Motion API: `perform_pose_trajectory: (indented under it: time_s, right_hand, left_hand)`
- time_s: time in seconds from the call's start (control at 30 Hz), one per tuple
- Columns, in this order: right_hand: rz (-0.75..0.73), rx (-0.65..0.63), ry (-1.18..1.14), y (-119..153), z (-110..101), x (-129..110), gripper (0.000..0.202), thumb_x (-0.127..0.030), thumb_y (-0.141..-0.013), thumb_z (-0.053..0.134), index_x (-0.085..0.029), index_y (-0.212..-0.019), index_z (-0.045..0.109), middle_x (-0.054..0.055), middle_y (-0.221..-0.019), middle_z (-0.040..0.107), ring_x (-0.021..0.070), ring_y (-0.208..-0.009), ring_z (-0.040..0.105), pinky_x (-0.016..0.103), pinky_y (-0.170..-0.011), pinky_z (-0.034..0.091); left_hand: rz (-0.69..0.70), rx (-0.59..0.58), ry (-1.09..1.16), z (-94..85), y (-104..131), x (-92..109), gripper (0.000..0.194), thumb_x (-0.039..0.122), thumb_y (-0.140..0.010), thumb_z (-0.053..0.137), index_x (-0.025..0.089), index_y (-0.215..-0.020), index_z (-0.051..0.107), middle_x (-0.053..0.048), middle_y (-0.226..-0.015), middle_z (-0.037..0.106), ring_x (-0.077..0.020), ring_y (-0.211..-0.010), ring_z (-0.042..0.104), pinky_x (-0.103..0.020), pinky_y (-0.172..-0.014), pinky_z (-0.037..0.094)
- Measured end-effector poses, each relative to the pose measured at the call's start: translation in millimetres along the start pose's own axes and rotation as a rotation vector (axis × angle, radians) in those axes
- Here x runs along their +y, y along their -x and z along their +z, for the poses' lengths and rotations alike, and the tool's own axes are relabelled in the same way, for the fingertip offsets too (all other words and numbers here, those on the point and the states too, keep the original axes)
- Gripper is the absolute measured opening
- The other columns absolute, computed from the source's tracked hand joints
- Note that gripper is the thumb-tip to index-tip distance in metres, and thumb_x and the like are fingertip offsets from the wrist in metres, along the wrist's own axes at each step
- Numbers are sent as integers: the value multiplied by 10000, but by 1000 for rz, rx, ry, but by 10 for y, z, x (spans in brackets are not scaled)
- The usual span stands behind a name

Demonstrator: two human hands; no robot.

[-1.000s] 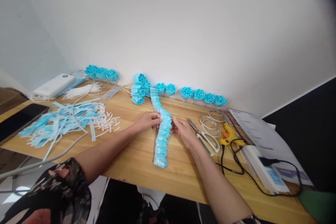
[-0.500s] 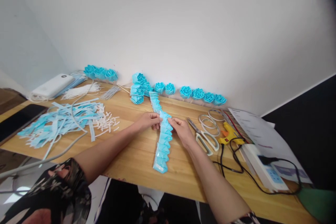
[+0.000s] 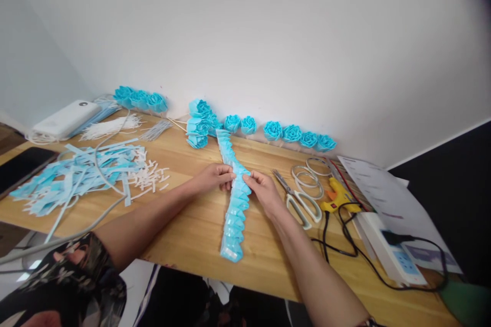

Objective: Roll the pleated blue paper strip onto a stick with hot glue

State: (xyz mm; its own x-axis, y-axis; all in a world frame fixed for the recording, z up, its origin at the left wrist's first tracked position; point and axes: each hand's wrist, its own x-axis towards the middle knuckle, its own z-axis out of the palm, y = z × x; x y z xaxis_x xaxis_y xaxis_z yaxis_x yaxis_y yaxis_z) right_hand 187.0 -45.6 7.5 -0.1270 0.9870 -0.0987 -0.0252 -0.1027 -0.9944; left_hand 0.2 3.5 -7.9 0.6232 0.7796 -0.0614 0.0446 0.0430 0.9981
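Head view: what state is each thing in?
Long light-blue strip: pleated
Left hand: pinching the strip
Right hand: pinching the strip
White-handled metal scissors: lying flat, blades close together
Yellow plastic glue gun: lying down, heat unclear
Black plug: inserted in white socket block
Black rectangular phone: screen dark
Blue folded roses: formed

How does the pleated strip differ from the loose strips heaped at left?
The pleated strip is one long band of folds; the loose strips are narrow pieces in a tangle. The left hand and right hand hold the pleated strip; neither touches the loose strips. Both show light blue.
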Motion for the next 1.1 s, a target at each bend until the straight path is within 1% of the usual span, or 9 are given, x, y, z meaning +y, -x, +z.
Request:
perform_pose_trajectory:
  time_s: [0.13, 0.3, 0.4, 0.5, 0.6, 0.7, 0.87, 0.97, 1.1]
  right_hand:
    - [-7, -33, -17, -22, -33, 16, 412, -561, -714, 717, -185, -618, 579, -26, -572, 528, 117, -546, 438, 257, -544, 354]
    - [88, -31, -122, -30, -80, -12, 472, -649, -752, 639, -181, -691, 648, 23, -658, 621, 149, -597, 532, 281, -588, 435]
    - [87, -72, -154, -23, -84, -18, 501, -669, -792, 579, -182, -720, 670, 42, -681, 649, 161, -607, 548, 292, -590, 436]
    - [42, -61, -156, -18, -72, -8, 421, -602, -745, 682, -182, -733, 681, 23, -664, 644, 157, -606, 540, 287, -588, 426]
    - [17, -23, -134, -19, -58, 3, 381, -548, -692, 750, -176, -730, 680, -2, -621, 601, 138, -572, 500, 273, -562, 398]
    - [3, -6, -88, -21, -46, 8, 389, -560, -701, 731, -177, -731, 672, -13, -604, 570, 126, -549, 461, 267, -542, 362]
    - [-21, -14, -46, -17, -30, 2, 406, -586, -726, 697, -186, -685, 642, -17, -606, 561, 123, -555, 450, 270, -552, 359]
    - [3, -22, -64, -20, -16, -9, 424, -601, -748, 671, -187, -667, 625, -6, -622, 580, 127, -573, 469, 270, -559, 382]
    - [59, -5, -74, -49, 17, -20, 413, -567, -666, 756, -178, -692, 619, -9, -611, 588, 119, -543, 474, 254, -519, 361]
  left_hand:
    - [5, 50, -19, 17, 3, -3, 521, 642, -732, 656, 135, -700, 543, -9, -579, 597, -100, -489, 548, -209, -491, 425]
    - [19, 92, -1, 29, 8, 14, 534, 654, -733, 648, 129, -703, 557, -10, -583, 605, -85, -481, 536, -200, -503, 421]
    - [26, 55, -15, 37, 17, 35, 518, 633, -718, 676, 123, -680, 592, -8, -575, 596, -82, -497, 526, -195, -505, 412]
    - [14, -8, -43, 28, 27, 71, 486, 604, -713, 700, 124, -684, 626, -15, -597, 612, -91, -526, 536, -206, -531, 433]
    - [-6, -53, -46, 8, 26, 103, 520, 638, -706, 691, 121, -691, 639, -36, -617, 637, -109, -556, 570, -219, -558, 453]
    - [-19, 5, -4, 9, 20, 104, 541, 661, -693, 686, 124, -684, 617, -40, -624, 645, -109, -545, 572, -221, -549, 448]
    - [-27, 154, 72, 37, 23, 83, 462, 561, -667, 746, 128, -709, 590, -12, -594, 623, -88, -510, 541, -204, -523, 413]
    - [-33, 175, 58, 33, 27, 88, 424, 519, -667, 750, 127, -704, 591, -8, -588, 622, -88, -511, 541, -202, -525, 409]
    - [-18, 162, 21, 21, 18, 96, 372, 471, -691, 736, 132, -678, 584, -6, -584, 619, -89, -517, 544, -200, -527, 404]
